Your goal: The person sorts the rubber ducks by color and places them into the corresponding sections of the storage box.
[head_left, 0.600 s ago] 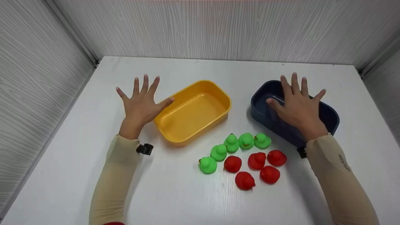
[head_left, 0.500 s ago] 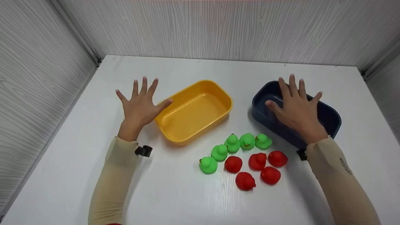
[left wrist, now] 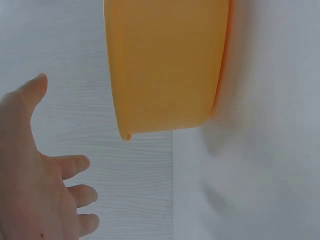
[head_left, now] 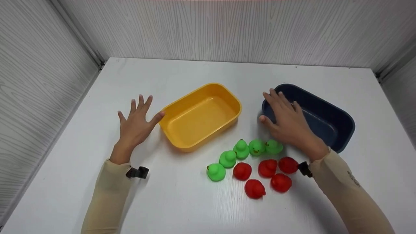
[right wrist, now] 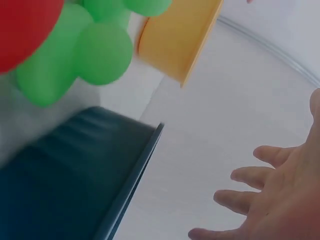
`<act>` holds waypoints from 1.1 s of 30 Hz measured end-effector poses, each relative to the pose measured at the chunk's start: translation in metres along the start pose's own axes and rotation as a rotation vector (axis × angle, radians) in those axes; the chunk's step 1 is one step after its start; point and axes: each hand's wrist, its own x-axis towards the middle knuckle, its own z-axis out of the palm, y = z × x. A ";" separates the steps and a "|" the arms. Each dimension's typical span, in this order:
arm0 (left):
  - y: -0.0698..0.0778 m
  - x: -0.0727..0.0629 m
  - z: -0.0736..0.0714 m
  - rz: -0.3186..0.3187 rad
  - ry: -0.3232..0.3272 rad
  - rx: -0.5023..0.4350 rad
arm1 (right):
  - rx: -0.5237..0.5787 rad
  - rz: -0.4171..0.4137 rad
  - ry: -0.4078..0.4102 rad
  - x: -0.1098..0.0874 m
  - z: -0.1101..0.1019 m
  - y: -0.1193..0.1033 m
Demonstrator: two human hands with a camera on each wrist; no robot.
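Note:
My left hand [head_left: 135, 126] hovers at the left of a yellow bin [head_left: 200, 115], fingers spread and holding nothing; the left wrist view shows the yellow bin's side wall [left wrist: 167, 65] apart from the fingers. Over the left end of a dark blue bin [head_left: 325, 122] hangs my right hand [head_left: 287, 123], its fingers spread and nothing in them. Several green rubber ducks [head_left: 241, 149] lie in a bent row between the two bins. Several red rubber ducks [head_left: 255, 188] sit just in front of them. In the right wrist view, the blue bin's wall [right wrist: 80, 175] is below and left of the fingers.
Everything stands on a white table [head_left: 182, 201]. A pale wood-grain panel [head_left: 208, 31] rises behind it, with similar panels at the left and right. Both bins have bare floors where visible. A small black device [head_left: 138, 172] sits at each wrist.
My left hand has drawn back toward the near side and slightly left. The right hand has moved left and nearer, uncovering more of the blue bin. Bins and ducks have stayed put.

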 end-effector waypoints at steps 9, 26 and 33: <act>-0.009 -0.015 0.002 -0.060 -0.080 -0.377 | 0.165 -0.089 -0.077 -0.009 0.010 -0.014; -0.011 -0.028 0.010 -0.208 -0.176 -0.755 | 0.199 -0.090 -0.297 -0.015 0.035 -0.025; -0.012 -0.030 0.015 -0.250 -0.185 -0.797 | 0.131 -0.073 -0.360 -0.017 0.045 -0.025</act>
